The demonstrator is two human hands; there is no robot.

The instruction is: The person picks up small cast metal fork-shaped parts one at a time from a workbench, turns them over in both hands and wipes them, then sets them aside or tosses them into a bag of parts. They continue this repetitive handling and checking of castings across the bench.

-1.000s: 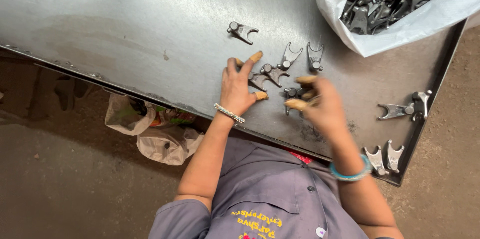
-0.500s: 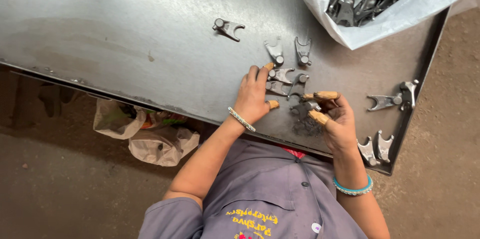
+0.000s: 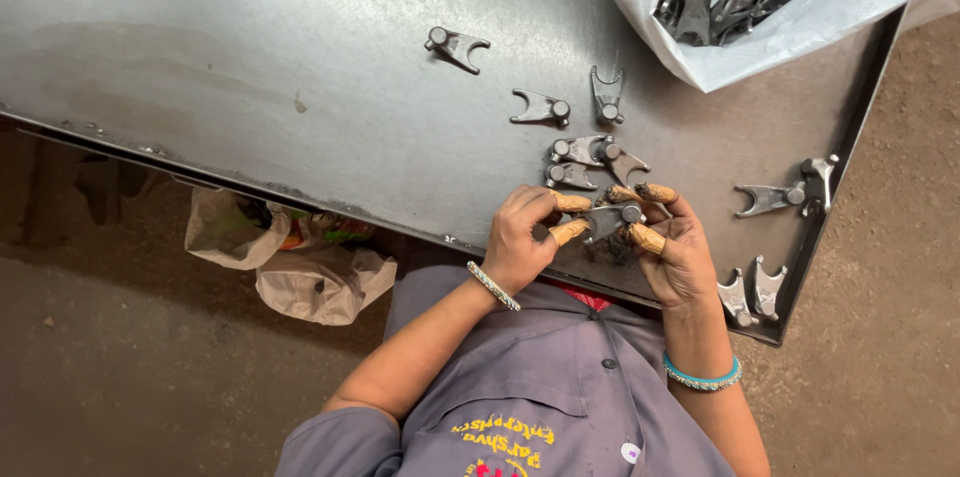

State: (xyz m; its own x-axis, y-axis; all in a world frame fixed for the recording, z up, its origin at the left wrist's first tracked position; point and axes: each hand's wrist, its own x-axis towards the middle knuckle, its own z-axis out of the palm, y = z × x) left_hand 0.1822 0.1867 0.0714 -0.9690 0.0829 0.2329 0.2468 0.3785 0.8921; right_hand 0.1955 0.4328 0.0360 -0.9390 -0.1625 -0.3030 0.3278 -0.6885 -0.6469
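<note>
Fork-shaped metal piece (image 3: 603, 222) is now up off the table, held between both hands at the near edge, just in front of the person's grey shirt.

Far to the left, under the grey metal table (image 3: 200, 57), a crumpled plastic bag (image 3: 320, 277) lies on the floor. On the table top, one lone piece (image 3: 455, 45) lies by itself.

Next comes the left hand (image 3: 520, 242). A second ago it lay flat on the table with its fingers spread over the little pieces. Now it has curled in, and its thumb and fingers pinch the left end of the held piece. The fingertips wear tan covers (image 3: 572, 202).

Just above the hands, a small bunch of pieces (image 3: 590, 159) lies close together.

The right hand (image 3: 680, 257) pinches the other end of the same piece. It has pulled back toward the body a little.

So the picking up is done, and both hands are busy with that one piece.

Further right, two more pieces (image 3: 785, 195) lie near the table's edge. A white sack (image 3: 800, 22) full of the same pieces sits at the top right corner.
</note>
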